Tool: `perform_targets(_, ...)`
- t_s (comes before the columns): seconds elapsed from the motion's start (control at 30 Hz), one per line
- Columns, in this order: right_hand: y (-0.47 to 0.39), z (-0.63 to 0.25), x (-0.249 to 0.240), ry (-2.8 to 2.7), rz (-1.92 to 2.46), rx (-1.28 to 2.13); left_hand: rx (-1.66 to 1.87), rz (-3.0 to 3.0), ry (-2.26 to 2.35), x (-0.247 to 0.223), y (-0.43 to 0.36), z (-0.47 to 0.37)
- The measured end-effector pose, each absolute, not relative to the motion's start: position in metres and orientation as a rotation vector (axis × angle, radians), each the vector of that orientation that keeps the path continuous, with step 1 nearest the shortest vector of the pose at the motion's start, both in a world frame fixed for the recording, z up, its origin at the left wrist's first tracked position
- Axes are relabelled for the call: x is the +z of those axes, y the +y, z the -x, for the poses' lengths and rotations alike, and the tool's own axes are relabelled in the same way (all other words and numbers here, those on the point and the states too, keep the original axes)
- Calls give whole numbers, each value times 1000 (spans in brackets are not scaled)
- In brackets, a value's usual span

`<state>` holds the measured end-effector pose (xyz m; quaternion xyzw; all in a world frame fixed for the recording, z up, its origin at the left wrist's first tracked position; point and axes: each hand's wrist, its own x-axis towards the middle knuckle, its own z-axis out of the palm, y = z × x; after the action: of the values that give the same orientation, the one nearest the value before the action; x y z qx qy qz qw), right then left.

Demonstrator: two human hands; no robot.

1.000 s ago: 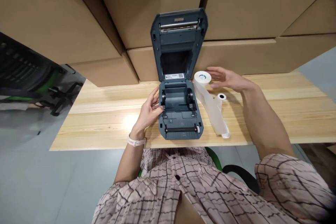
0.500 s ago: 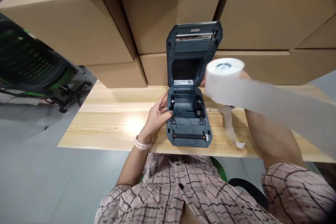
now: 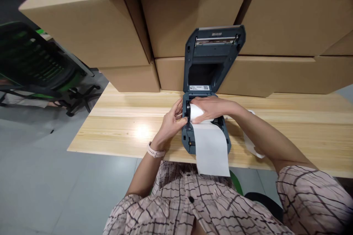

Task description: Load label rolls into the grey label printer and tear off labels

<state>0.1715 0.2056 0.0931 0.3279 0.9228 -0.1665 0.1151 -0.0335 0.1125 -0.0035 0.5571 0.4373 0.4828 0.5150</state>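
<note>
A dark grey label printer (image 3: pixel 188 146) stands on the wooden table with its lid (image 3: pixel 209 58) raised. My right hand (image 3: pixel 211 108) is wrapped over a white paper roll (image 3: pixel 196 112) inside the printer's bay. From the roll a wide white strip (image 3: pixel 211 150) runs over the printer's front and hangs past the table edge. My left hand (image 3: pixel 172 123), with a pale watch band at the wrist, grips the printer's left side, thumb on the rim. The right end of the roll is hidden under my right hand.
Cardboard boxes (image 3: pixel 176 18) are stacked along the back of the wooden table (image 3: pixel 124 125). A curled piece of white paper (image 3: pixel 251 146) lies right of the printer, partly under my right forearm. A black and green chair (image 3: pixel 35 62) stands on the floor at left.
My right hand has brought the paper roll from the printer's right side into its bay. The loose strip, which trailed rightward, now hangs over the front. My left hand still holds the printer.
</note>
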Motion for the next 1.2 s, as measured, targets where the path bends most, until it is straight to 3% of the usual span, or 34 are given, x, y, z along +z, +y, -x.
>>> perform_targets(0.27,162,-214,88,3113,-885,-590,1184,-1380,1072,0,110,32)
perform_targets(0.63,72,-236,63,3234,-960,-747,1162,-1352,1039,7,106,31)
perform_targets(0.87,70,-220,54,3195,-1114,-630,1175,-1348,1009,11,107,30)
perform_targets(1.2,43,-223,42,3280,-981,-559,1180,-1366,1067,11,106,29)
